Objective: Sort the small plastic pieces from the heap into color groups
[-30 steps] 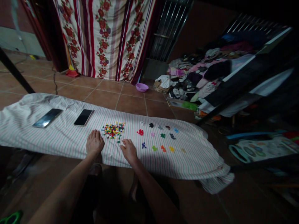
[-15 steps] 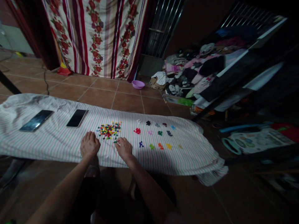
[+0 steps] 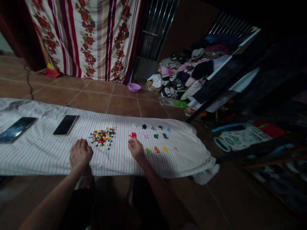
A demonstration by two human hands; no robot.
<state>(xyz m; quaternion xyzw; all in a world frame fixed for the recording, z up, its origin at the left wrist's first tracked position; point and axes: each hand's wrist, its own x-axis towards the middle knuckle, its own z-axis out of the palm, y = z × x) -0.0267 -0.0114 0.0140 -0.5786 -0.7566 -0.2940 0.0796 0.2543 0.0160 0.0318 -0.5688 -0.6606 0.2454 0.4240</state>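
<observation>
On the striped cloth point(image 3: 107, 163) lies a mixed pile of small coloured pieces point(image 3: 102, 136). To its right are small single-colour groups, among them red point(image 3: 132, 135), dark green point(image 3: 156, 136), black point(image 3: 144, 126), orange point(image 3: 156, 149) and yellow point(image 3: 164, 149). My right hand point(image 3: 136, 149) is pinched on a small dark green piece point(image 3: 129, 141), just below the red group, and covers the spot of the dark blue group. My left hand point(image 3: 81, 154) rests on the cloth at the lower left of the pile, fingers spread loosely.
Two phones, one dark point(image 3: 65, 125) and one reflective point(image 3: 16, 130), lie on the left of the cloth. Beyond are a purple basin point(image 3: 134, 87) on the tiled floor, a floral curtain point(image 3: 103, 38) and heaped clothes point(image 3: 187, 70).
My right hand has moved right from the mixed pile's lower edge to the single-colour groups, with the green piece. My left hand stays on the cloth; the view has shifted right.
</observation>
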